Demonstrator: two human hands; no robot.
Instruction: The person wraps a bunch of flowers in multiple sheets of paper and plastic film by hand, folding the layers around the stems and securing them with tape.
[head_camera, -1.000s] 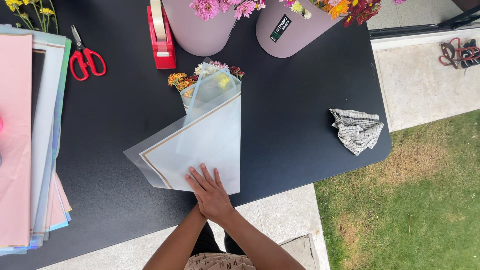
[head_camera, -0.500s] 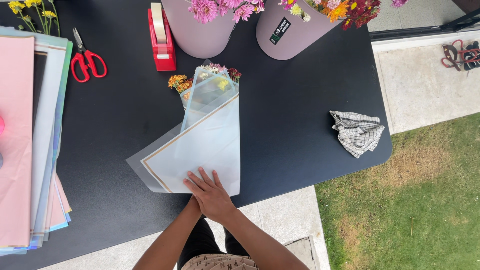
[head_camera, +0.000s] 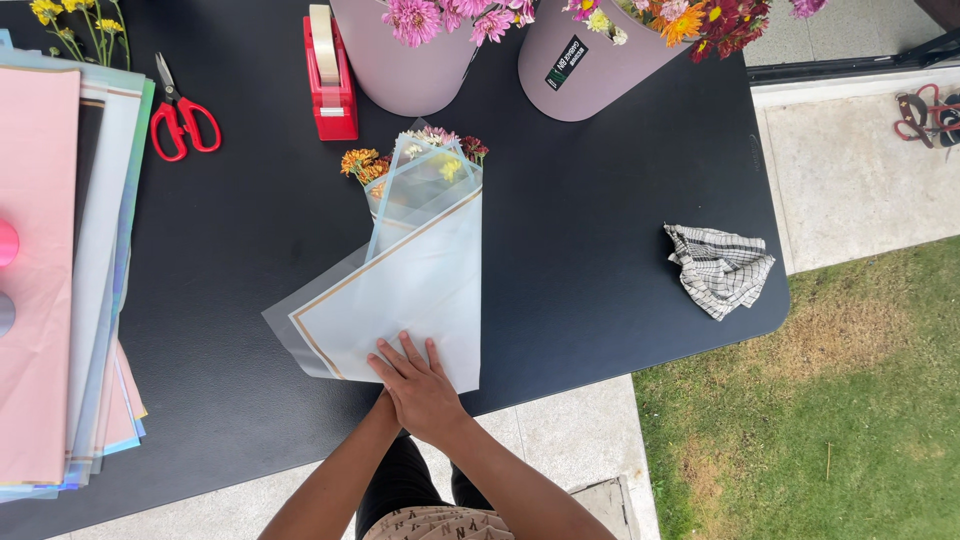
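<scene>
A small bouquet of orange, yellow and pink flowers lies on the black table, folded into pale blue wrapping paper with a gold border. My right hand presses flat on the lower end of the wrap, fingers spread. My left hand meets it at the same spot and is mostly hidden beneath it. Both forearms come in from the near table edge.
A stack of pink and pastel paper sheets covers the left side. Red scissors and a red tape dispenser lie at the back, next to two mauve flower buckets. A checked cloth sits near the right edge.
</scene>
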